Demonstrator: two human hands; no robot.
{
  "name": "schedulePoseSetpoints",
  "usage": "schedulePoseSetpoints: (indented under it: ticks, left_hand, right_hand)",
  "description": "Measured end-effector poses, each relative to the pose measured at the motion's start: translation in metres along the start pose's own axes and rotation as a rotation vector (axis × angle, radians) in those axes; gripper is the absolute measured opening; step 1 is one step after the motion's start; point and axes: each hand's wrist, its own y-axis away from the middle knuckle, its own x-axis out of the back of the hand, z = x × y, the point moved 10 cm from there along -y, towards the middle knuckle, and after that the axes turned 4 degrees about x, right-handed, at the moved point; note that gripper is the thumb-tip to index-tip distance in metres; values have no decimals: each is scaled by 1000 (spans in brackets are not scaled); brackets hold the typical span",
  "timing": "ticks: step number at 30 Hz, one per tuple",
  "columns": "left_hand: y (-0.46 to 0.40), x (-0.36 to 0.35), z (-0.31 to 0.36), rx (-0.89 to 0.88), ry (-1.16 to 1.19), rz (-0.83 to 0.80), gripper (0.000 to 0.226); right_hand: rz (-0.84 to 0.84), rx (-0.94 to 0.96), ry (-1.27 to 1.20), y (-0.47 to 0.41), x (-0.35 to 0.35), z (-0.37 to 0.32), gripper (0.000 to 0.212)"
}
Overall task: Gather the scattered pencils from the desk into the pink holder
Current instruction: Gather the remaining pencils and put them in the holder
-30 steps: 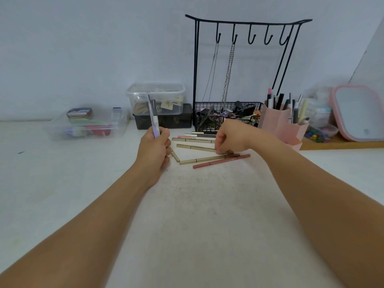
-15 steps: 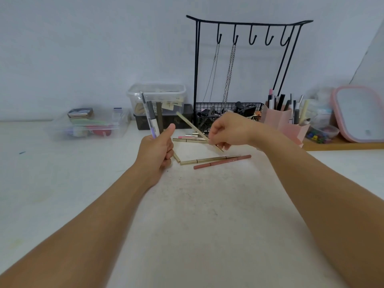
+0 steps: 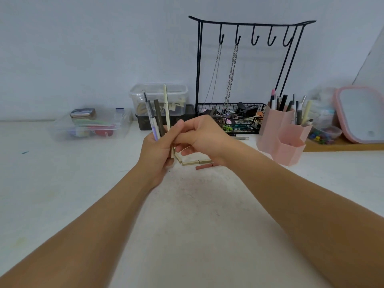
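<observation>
Gripping three upright pencils (image 3: 159,115), tips up, left hand (image 3: 154,151) clenched; right hand (image 3: 204,138) pinches the cream one (image 3: 166,107). More lie flat on surface (image 3: 187,215); pink holder (image 3: 280,138) right.

Matt pink plastic holder (image 3: 276,129) — black wire rack (image 3: 249,30), clear plastic tubs (image 3: 160,98)

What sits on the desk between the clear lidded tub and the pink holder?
Head view: the black wire basket of the hook stand, full of small clutter.
</observation>
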Motion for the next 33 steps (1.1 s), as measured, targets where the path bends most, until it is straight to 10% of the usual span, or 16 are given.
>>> schedulePoseSetpoints:
  ticks: [10, 18, 33]
  left_hand:
    - [-6, 12, -7, -6, -65, 107, 41]
    - [-8, 17, -7, 5, -106, 132, 44]
    - [-5, -4, -19, 166, -101, -47, 35]
  right_hand:
    - [7, -15, 29, 2, -2, 9, 5]
    - [-366, -129, 914, 3, 45, 15, 30]
    - [-382, -189, 980, 3, 56, 39, 16]
